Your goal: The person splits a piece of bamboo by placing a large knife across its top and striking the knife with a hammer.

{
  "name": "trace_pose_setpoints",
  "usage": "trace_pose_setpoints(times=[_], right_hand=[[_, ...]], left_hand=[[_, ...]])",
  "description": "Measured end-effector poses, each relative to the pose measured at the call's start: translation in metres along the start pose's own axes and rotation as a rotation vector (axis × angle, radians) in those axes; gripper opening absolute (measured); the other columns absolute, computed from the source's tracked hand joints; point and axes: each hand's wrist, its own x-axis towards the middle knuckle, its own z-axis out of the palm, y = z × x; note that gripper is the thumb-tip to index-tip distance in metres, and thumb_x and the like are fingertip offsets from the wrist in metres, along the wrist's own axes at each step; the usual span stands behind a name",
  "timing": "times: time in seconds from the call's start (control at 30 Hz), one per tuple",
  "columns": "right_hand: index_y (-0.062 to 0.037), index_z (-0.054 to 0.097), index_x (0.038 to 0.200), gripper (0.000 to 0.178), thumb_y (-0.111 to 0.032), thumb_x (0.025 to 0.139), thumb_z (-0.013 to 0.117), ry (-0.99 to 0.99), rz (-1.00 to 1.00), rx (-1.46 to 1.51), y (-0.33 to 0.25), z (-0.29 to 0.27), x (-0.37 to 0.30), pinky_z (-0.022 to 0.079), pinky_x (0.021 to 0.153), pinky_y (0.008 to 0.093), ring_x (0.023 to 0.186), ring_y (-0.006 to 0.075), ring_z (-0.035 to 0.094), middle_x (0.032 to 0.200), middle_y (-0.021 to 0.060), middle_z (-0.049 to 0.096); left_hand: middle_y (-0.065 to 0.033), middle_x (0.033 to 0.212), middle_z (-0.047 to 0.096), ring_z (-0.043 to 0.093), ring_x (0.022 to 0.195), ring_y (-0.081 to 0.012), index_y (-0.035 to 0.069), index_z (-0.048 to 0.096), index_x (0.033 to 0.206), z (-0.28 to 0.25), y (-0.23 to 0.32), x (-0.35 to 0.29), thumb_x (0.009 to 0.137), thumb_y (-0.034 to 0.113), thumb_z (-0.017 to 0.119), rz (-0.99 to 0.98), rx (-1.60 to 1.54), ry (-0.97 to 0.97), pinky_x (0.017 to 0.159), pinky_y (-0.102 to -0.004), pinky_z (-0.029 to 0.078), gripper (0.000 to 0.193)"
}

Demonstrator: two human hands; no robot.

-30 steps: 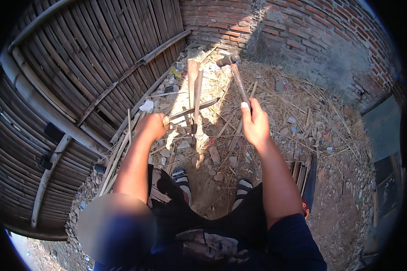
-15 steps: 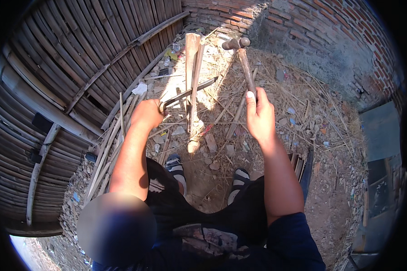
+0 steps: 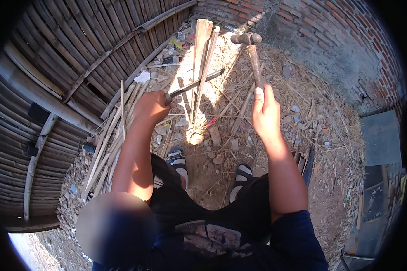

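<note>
My left hand (image 3: 151, 107) is closed round the handle of a long machete (image 3: 190, 86). Its dark blade slants up to the right, wedged in a split piece of wood (image 3: 201, 47) that stands on end. A thinner strip (image 3: 209, 61) leans away from the thicker part, with a gap between them at the top. Up at the right, my right hand (image 3: 266, 113) grips a hammer (image 3: 255, 65) by its handle, thumb along the shaft. The rusty hammer head (image 3: 246, 39) is raised beside the wood, apart from the blade.
Straw, stones and litter cover the ground. Long bamboo strips (image 3: 108, 158) lie at the left, by a bamboo wall (image 3: 72, 54). A brick wall (image 3: 334, 49) curves round behind and right, with grey sheets (image 3: 380, 137) against it. My feet (image 3: 241, 180) straddle the near ground.
The wood's upper end has tipped a little to the right in the picture. The machete and hammer have shifted slightly up and to the right, both still held.
</note>
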Motion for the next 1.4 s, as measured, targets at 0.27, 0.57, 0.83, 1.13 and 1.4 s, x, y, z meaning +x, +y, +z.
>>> trace_pose_setpoints(times=[0.27,0.57,0.83,1.13,1.4], right_hand=[[-0.0004,0.06,0.102,0.041,-0.041,0.107,0.052,-0.305,0.178,-0.134,0.011,0.015,0.006,0.051,0.075,0.0526,0.086,0.0496,0.067,0.084,0.0279,0.067],[-0.0023,0.053,0.111,0.033,-0.035,0.11,0.046,-0.364,0.066,-0.183,0.002,0.019,-0.004,0.052,0.071,0.0543,0.083,0.0501,0.068,0.081,0.0278,0.067],[-0.0021,0.062,0.108,0.043,-0.043,0.11,0.046,-0.238,0.142,0.051,0.001,0.005,0.007,0.047,0.061,0.044,0.06,0.0303,0.061,0.07,0.0153,0.063],[-0.0034,0.053,0.109,0.04,-0.042,0.11,0.043,-0.451,0.105,-0.303,0.023,0.035,-0.008,0.051,0.063,0.0509,0.064,0.038,0.067,0.072,0.0189,0.066],[-0.0019,0.061,0.107,0.047,-0.046,0.11,0.045,-0.157,0.133,0.093,-0.018,-0.003,0.008,0.049,0.063,0.0451,0.065,0.0309,0.064,0.07,0.0139,0.064]], left_hand=[[-0.019,0.101,0.074,0.07,0.1,-0.038,0.006,0.071,0.105,-0.002,0.0,-0.005,0.087,0.043,0.077,-0.035,0.088,0.005,0.089,-0.0485,0.056,0.042],[-0.02,0.1,0.074,0.07,0.1,-0.0395,0.005,0.069,0.103,0.001,-0.004,0.004,0.086,0.045,0.078,-0.007,0.083,0.008,0.088,-0.0494,0.055,0.044],[-0.0196,0.099,0.074,0.07,0.099,-0.0393,0.006,0.07,0.102,0.001,0.003,-0.003,0.087,0.044,0.078,-0.024,0.09,0.016,0.087,-0.0495,0.055,0.042],[-0.0184,0.1,0.074,0.07,0.099,-0.0385,0.005,0.07,0.102,-0.003,0.01,0.0,0.087,0.044,0.078,-0.036,0.086,-0.002,0.087,-0.0487,0.054,0.042],[-0.0194,0.098,0.074,0.07,0.098,-0.0386,0.005,0.07,0.1,0.001,-0.003,-0.004,0.087,0.043,0.077,-0.037,0.08,-0.001,0.087,-0.0488,0.054,0.041]])
